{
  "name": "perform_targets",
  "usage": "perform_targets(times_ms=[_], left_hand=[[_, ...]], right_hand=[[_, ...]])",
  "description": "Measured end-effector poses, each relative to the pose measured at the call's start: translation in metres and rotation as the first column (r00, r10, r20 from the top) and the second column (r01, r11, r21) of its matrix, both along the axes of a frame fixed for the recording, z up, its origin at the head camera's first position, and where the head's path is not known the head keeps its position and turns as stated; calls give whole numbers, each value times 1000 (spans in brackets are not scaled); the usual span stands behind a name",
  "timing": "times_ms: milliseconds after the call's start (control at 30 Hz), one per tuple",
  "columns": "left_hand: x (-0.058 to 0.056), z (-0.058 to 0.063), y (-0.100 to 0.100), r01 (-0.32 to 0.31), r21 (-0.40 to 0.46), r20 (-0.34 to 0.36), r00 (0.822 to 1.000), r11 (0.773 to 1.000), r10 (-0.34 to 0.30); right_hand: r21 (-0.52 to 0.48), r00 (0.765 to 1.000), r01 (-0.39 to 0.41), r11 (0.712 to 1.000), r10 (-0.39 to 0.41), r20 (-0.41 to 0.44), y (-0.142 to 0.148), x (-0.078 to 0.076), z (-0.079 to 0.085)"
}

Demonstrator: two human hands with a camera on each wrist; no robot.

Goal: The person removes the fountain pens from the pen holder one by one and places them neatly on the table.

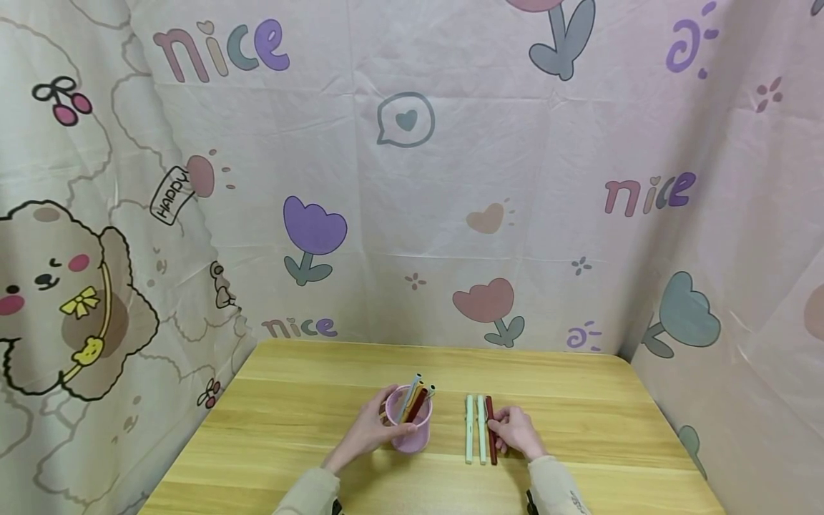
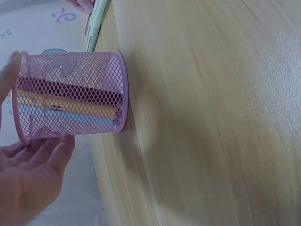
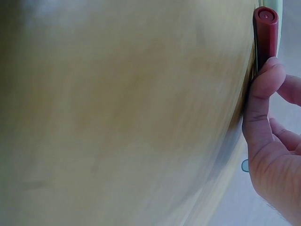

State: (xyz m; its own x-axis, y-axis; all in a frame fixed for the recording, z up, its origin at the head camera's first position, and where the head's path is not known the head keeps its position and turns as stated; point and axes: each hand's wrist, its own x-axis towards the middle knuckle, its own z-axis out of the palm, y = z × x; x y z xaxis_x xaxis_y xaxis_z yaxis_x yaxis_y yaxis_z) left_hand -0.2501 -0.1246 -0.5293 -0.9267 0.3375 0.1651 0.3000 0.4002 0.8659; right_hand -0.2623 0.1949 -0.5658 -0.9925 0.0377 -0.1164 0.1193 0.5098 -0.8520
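Three pens (image 1: 482, 436) lie side by side on the table (image 1: 290, 415), pointing front to back, the rightmost red pen (image 1: 493, 449) pinched by the nearer right hand (image 1: 515, 431), while the left hand (image 1: 372, 427) grips the pink cup (image 1: 413, 440) to their left.

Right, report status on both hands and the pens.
Left hand holds pink mesh cup, pens inside. Right hand pinches dark red pen. Two pale green pens alongside; nothing visibly blocking.
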Motion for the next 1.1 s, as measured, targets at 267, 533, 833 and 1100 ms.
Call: perform_targets(times_ms=[267, 533, 833, 1100], left_hand=[[0, 0, 0, -9, -12, -9, 1000, 1000, 9], [0, -1, 1, -11, -7, -8, 1000, 1000, 11], [2, 2, 1, -15, -19, -8, 1000, 1000, 15], [3, 2, 1, -14, -10, -5, 1000, 1000, 14]], right_hand=[[0, 1000, -4, 1000, 4, -9, 0, 2, 2], [-1, 1000, -9, 1000, 9, -10, 1, 1, 1], [-17, 1000, -8, 1000, 8, -9, 1, 1, -1], [-25, 1000, 3, 1000, -3, -11, 1, 3, 0]])
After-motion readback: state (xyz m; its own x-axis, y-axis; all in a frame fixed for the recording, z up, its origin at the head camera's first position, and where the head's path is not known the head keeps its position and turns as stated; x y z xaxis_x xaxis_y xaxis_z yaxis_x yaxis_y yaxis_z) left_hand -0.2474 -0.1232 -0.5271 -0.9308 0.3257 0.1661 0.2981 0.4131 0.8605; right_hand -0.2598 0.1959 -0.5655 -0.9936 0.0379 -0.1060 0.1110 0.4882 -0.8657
